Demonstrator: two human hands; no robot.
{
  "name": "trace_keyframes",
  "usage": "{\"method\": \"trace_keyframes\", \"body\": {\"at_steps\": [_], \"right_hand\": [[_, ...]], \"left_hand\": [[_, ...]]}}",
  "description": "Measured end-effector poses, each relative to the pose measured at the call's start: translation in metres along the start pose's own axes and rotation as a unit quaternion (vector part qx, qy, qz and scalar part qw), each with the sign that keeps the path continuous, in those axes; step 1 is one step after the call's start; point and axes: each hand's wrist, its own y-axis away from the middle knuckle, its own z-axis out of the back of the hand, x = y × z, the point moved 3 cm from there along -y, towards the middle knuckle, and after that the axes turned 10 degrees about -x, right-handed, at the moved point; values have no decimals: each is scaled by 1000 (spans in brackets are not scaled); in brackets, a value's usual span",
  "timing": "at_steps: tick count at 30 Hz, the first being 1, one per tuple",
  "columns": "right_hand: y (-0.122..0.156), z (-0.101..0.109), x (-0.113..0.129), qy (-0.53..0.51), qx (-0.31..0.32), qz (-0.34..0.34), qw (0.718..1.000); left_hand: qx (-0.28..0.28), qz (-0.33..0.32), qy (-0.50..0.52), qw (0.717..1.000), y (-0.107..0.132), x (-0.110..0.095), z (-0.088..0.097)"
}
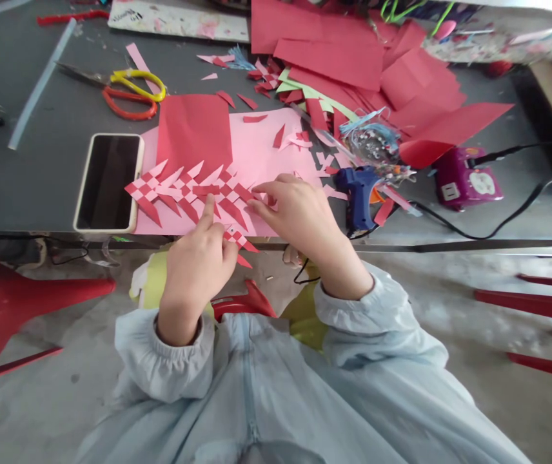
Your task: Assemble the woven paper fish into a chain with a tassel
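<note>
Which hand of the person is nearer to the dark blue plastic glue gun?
Right. The right hand is close by, just left of the glue gun. The left hand is farther left, at the red-and-pink checkered paper pieces.

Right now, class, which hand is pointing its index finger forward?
The left hand, index finger on the woven paper; the right hand has thumb and index finger close together.

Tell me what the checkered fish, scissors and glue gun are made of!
Checkered fish: probably matte paper, in flat woven strips. Scissors: likely metal blades, thin, grey; smooth yellow and orange handles, perhaps plastic. Glue gun: probably smooth plastic, from its blue molded shape.
</note>
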Motion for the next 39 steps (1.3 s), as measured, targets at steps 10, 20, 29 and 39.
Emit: {"method": "trace_keyframes", "body": {"at_steps": [10, 20, 29, 39], "right_hand": [[-7, -8, 1, -87, -22, -50, 995], [-12, 30, -38, -70, 8, -121, 990], [-12, 36, -59, -98, 33, -114, 988], [-11, 40, -56, -49, 41, -164, 984]], "left_hand": [[2, 14, 39, 999, 1, 2, -1], [1, -5, 233, 972, 8, 9, 12], [-48, -45, 394, 917, 11, 21, 18], [-77, -48, 338, 937, 9, 26, 20]]}}
